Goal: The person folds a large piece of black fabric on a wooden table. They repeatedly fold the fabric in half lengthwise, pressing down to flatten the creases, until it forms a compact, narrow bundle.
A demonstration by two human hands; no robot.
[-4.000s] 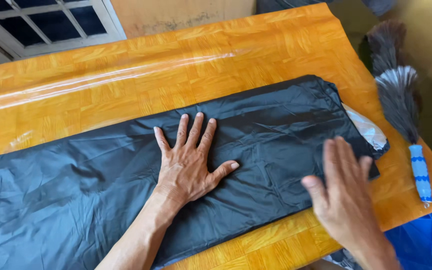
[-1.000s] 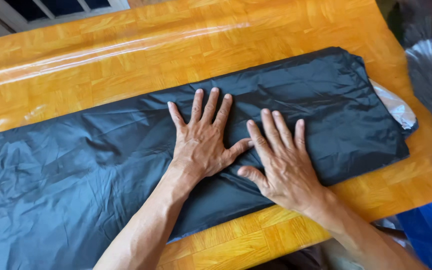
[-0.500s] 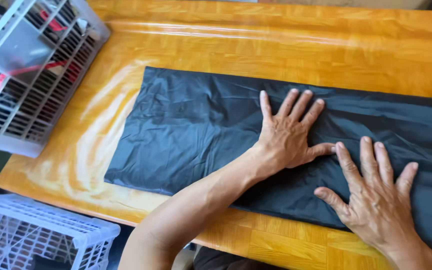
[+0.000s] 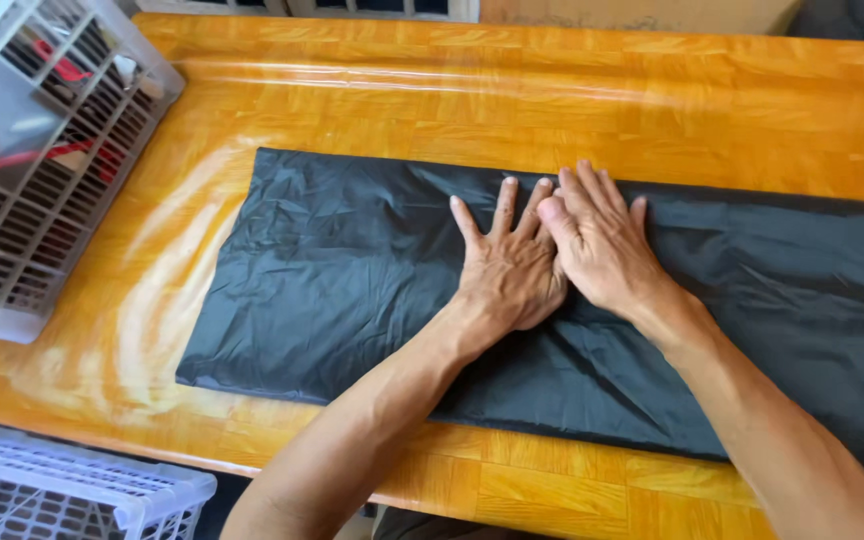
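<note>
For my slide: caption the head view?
Both hands, left and right, press flat on a black plastic sheet.

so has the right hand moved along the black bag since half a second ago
Yes. The right hand has slid left along the black plastic bag, toward its left end, and now lies beside the left hand, thumb overlapping it.

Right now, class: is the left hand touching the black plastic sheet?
Touching. The head view shows the left hand pressed flat, palm down, on the black plastic sheet, with no gap beneath its fingers.
</note>
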